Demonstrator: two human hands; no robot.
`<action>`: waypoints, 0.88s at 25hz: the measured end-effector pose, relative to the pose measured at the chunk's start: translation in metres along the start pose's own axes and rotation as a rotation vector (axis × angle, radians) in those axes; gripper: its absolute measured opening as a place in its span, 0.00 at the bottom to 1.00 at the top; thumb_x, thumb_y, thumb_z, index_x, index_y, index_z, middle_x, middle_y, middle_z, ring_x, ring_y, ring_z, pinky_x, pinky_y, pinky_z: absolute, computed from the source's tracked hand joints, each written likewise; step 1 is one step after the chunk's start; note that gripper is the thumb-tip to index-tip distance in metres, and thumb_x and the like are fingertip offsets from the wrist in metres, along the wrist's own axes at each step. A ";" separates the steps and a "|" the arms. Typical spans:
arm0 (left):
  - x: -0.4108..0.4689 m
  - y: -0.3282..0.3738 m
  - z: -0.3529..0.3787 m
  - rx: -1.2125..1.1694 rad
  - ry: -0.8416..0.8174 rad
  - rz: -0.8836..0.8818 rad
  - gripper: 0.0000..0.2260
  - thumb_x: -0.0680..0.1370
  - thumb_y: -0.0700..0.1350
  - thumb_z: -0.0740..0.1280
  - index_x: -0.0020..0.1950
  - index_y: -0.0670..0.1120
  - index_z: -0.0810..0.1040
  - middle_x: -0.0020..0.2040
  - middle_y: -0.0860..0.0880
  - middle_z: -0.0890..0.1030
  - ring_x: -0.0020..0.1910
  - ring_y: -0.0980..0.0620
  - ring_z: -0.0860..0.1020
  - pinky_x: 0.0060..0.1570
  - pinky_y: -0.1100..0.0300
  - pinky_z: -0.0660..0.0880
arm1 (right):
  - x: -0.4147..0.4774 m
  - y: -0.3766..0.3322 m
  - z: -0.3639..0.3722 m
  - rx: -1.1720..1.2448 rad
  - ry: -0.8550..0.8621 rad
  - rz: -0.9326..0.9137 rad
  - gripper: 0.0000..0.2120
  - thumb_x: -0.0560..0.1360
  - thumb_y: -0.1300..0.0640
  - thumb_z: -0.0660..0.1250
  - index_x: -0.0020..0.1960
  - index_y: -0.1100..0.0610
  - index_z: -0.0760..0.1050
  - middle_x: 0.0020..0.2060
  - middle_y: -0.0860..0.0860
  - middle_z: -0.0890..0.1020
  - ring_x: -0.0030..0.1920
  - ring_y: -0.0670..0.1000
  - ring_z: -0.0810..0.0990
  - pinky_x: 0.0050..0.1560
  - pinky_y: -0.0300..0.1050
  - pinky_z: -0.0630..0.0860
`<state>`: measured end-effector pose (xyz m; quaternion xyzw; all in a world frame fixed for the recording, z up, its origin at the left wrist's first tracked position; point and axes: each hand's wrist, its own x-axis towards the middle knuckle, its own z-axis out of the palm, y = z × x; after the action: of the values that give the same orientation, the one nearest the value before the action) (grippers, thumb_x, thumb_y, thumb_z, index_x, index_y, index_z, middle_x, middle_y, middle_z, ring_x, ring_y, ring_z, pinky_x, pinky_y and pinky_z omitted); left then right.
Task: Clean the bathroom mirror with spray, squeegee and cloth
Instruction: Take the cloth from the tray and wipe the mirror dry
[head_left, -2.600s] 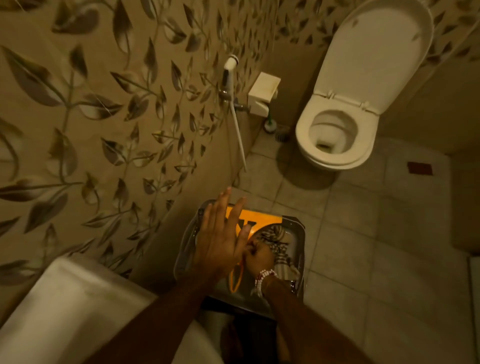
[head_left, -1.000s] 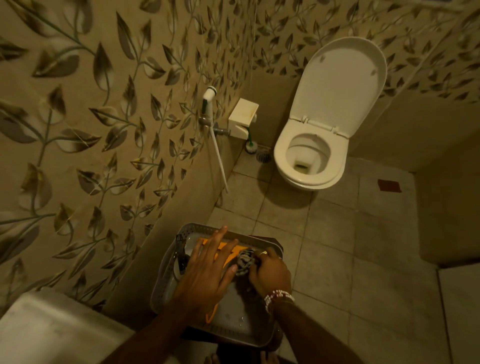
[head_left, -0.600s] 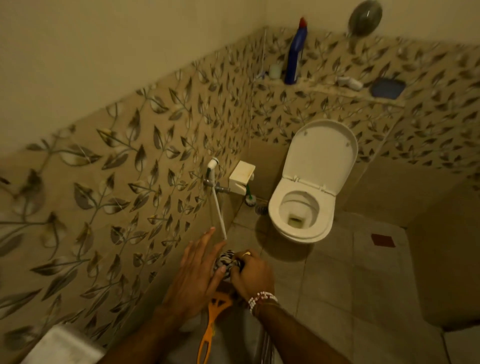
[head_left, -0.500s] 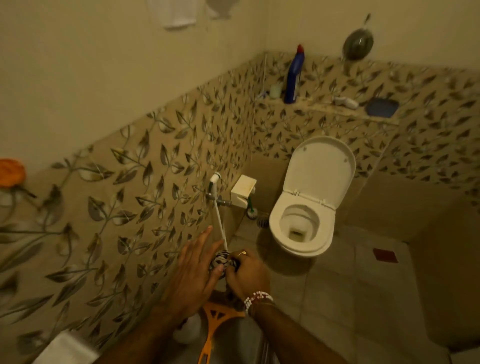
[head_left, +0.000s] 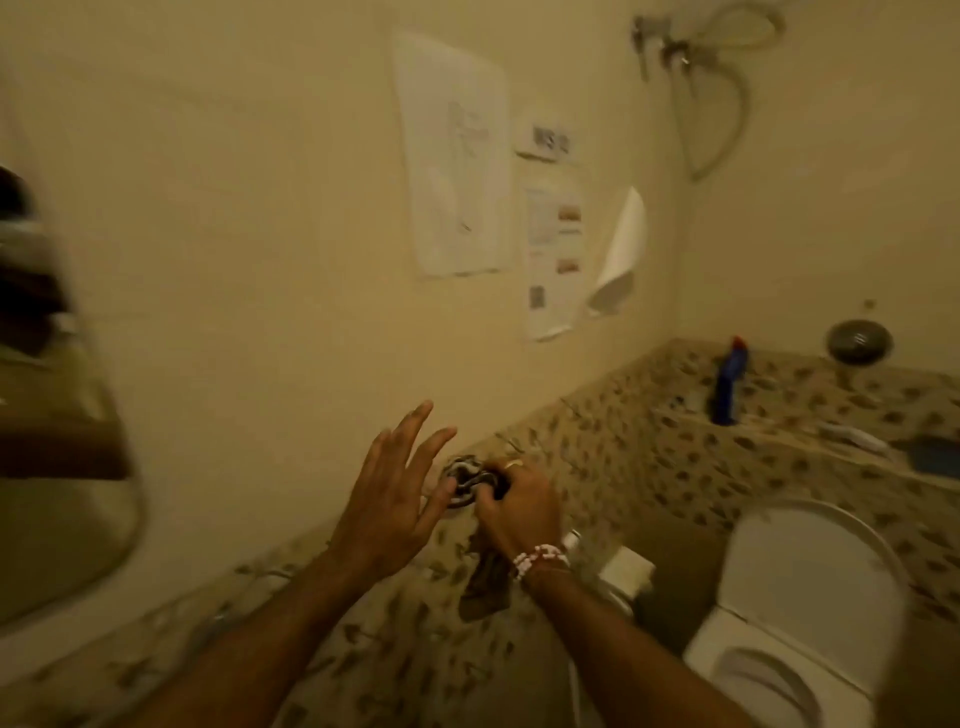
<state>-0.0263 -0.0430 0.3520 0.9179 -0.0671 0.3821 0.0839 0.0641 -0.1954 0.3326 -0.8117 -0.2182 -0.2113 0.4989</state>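
My right hand (head_left: 514, 509) is closed around a bunched black-and-white patterned cloth (head_left: 467, 480), and a loose end of the cloth hangs below the wrist. My left hand (head_left: 389, 499) is spread open just left of the cloth, with its fingertips near it and nothing held. The mirror (head_left: 57, 415) fills the far left edge of the view, blurred, well left of both hands. The squeegee and the spray are out of view.
Paper sheets (head_left: 457, 156) hang on the cream wall ahead. A blue bottle (head_left: 727, 384) stands on the tiled ledge at the right. The open toilet (head_left: 795, 623) is at the lower right, with a hose (head_left: 717, 93) on the wall above.
The view has swung up from the floor tray to the wall and mirror. Both hands have risen with the cloth. The orange squeegee and the tray have dropped out of sight.
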 end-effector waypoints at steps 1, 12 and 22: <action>0.007 -0.012 -0.033 0.045 0.043 -0.003 0.24 0.85 0.59 0.55 0.81 0.54 0.63 0.86 0.52 0.51 0.83 0.51 0.54 0.81 0.42 0.54 | 0.010 -0.027 0.004 0.042 0.015 -0.043 0.12 0.70 0.55 0.69 0.53 0.53 0.83 0.48 0.48 0.82 0.48 0.48 0.80 0.52 0.42 0.78; -0.019 -0.066 -0.341 0.480 0.308 0.044 0.25 0.83 0.58 0.59 0.78 0.52 0.69 0.83 0.47 0.61 0.80 0.48 0.61 0.82 0.50 0.51 | 0.052 -0.352 0.029 0.443 0.200 -0.399 0.10 0.71 0.58 0.70 0.52 0.51 0.82 0.49 0.48 0.82 0.45 0.46 0.78 0.44 0.39 0.73; -0.099 -0.118 -0.487 0.668 0.337 -0.185 0.27 0.83 0.59 0.54 0.80 0.52 0.65 0.85 0.49 0.57 0.83 0.50 0.56 0.81 0.39 0.54 | 0.064 -0.516 0.061 0.574 0.323 -0.576 0.13 0.74 0.56 0.70 0.58 0.49 0.81 0.58 0.49 0.74 0.43 0.49 0.77 0.40 0.45 0.80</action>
<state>-0.4096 0.1783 0.6068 0.8210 0.1588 0.5194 -0.1759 -0.1676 0.0790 0.7137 -0.5027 -0.4046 -0.3969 0.6528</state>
